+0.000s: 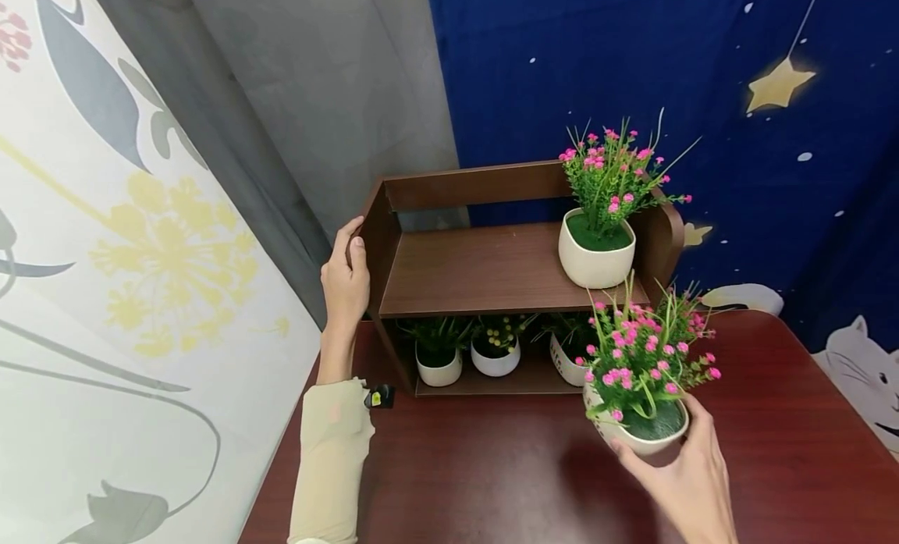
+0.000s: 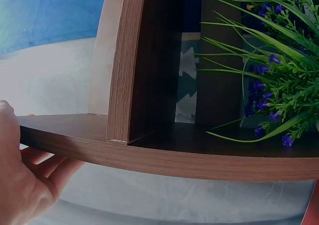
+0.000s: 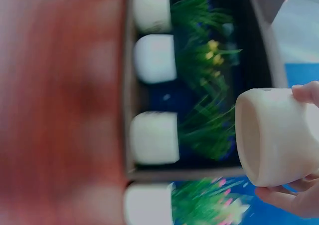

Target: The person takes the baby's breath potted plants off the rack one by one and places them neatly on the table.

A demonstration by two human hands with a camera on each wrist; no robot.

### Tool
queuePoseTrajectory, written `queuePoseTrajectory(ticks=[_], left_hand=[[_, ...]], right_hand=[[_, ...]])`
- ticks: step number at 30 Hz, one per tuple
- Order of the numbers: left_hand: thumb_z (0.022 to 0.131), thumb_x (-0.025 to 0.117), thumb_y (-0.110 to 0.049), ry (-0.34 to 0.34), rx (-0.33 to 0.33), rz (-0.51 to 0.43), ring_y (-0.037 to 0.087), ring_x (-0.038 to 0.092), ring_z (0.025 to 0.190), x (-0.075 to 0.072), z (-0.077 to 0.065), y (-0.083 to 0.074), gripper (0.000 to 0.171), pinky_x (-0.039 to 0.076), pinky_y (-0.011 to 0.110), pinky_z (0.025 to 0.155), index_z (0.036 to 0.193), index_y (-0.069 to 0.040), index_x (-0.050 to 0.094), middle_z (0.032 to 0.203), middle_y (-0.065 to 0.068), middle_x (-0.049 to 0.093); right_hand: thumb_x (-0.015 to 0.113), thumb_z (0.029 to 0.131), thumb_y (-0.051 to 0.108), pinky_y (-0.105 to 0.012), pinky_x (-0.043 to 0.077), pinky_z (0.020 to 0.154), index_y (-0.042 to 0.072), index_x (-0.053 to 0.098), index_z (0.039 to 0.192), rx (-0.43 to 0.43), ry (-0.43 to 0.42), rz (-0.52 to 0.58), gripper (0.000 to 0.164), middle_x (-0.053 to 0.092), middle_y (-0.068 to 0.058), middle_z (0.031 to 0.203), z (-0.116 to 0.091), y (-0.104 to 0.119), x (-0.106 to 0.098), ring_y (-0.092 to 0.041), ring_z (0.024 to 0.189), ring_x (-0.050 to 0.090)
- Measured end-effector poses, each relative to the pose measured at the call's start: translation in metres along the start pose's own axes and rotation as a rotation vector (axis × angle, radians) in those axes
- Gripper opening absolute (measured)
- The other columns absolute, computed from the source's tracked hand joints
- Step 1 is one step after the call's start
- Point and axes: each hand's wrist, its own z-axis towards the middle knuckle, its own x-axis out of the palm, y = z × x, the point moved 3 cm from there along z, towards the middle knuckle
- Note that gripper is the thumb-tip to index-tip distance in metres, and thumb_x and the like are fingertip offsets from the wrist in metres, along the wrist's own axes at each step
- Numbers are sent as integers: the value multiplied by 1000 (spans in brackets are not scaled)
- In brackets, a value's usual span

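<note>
My right hand [image 1: 691,478] grips a white flowerpot of artificial pink flowers [image 1: 649,372], thumb on its near side. The right wrist view shows the pot [image 3: 284,140] bottom first, held above the lower shelf's level. My left hand [image 1: 346,282] holds the upper left side panel of a brown wooden two-tier shelf [image 1: 477,267]; in the left wrist view the thumb and fingers [image 2: 65,175] lie on opposite sides of the board. Another white pot with pink flowers [image 1: 597,259] stands at the right end of the upper tier.
On the lower tier stand a pot with grass [image 1: 438,364], one with yellow flowers [image 1: 496,360] and a third white pot [image 1: 565,364]. Another pink-flowered pot [image 3: 148,205] is on the reddish table [image 1: 477,466], right beside the shelf. Behind hang grey and blue curtains [image 1: 534,83].
</note>
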Motion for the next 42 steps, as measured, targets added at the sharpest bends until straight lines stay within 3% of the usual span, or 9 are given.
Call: queuePoseTrajectory(ticks=[9, 21, 28, 37, 42], left_hand=[[102, 34, -34, -3, 1, -5, 21, 28, 43, 0, 1, -1, 38, 24, 34, 46, 134, -24, 51, 53, 4, 35], [102, 34, -34, -7, 5, -23, 20, 27, 42, 0, 0, -1, 38, 24, 34, 45, 133, -21, 52, 52, 4, 35], [102, 35, -33, -5, 5, -18, 20, 27, 42, 0, 0, -2, 38, 24, 34, 45, 134, -21, 52, 51, 4, 35], [102, 34, -33, -10, 2, -13, 20, 27, 42, 2, -1, 0, 38, 24, 34, 45, 133, -23, 52, 51, 4, 34], [102, 35, -33, -21, 8, -15, 20, 27, 43, 2, -1, -1, 37, 25, 34, 46, 133, -23, 52, 51, 4, 34]], right_hand=[[88, 54, 21, -56, 33, 80, 4, 29, 138, 260, -28, -107, 104, 42, -26, 120, -17, -60, -7, -45, 105, 44], [83, 61, 26, -58, 28, 86, -4, 23, 136, 451, -89, -181, 101, 34, -34, 121, -13, -127, -25, -49, 108, 37], [82, 63, 25, -58, 27, 88, -5, 23, 136, 453, -119, -164, 99, 32, -34, 123, -5, -154, -30, -51, 109, 35], [80, 67, 24, -60, 24, 91, -8, 20, 137, 500, -95, -115, 97, 29, -36, 127, 21, -180, -30, -56, 113, 32], [79, 68, 22, -58, 24, 93, -8, 19, 138, 431, -68, -94, 97, 27, -35, 128, 38, -190, -25, -53, 115, 31]])
